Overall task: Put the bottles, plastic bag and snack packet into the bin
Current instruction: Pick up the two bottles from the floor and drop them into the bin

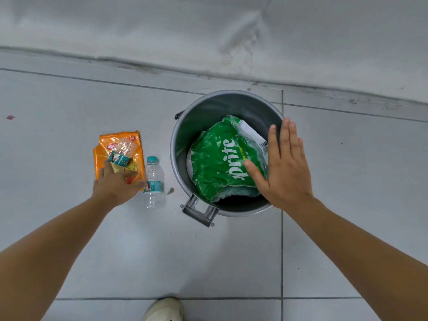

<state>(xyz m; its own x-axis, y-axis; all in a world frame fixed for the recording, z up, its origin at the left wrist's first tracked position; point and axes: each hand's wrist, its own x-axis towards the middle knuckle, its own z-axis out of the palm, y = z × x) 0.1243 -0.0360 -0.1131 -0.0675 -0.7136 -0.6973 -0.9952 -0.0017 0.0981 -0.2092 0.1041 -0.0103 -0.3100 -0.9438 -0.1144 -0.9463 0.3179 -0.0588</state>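
A grey metal bin (209,107) stands on the tiled floor. A green Sprite plastic bag (220,161) lies crumpled inside it. My right hand (284,167) is flat and open over the bin's right rim, with its thumb touching the bag. To the left, an orange snack packet (120,141) lies on the floor with a small crushed bottle (124,156) with a teal label on top of it. My left hand (115,184) is spread over the packet's near end, fingertips at that bottle. A clear bottle (154,179) with a teal cap lies beside the packet, just right of my thumb.
The bin's handle bracket (199,210) sticks out toward me. A white wall and its skirting (231,75) run just behind the bin. My shoe (164,309) shows at the bottom edge. A small scrap (170,191) lies between the bottle and the bin.
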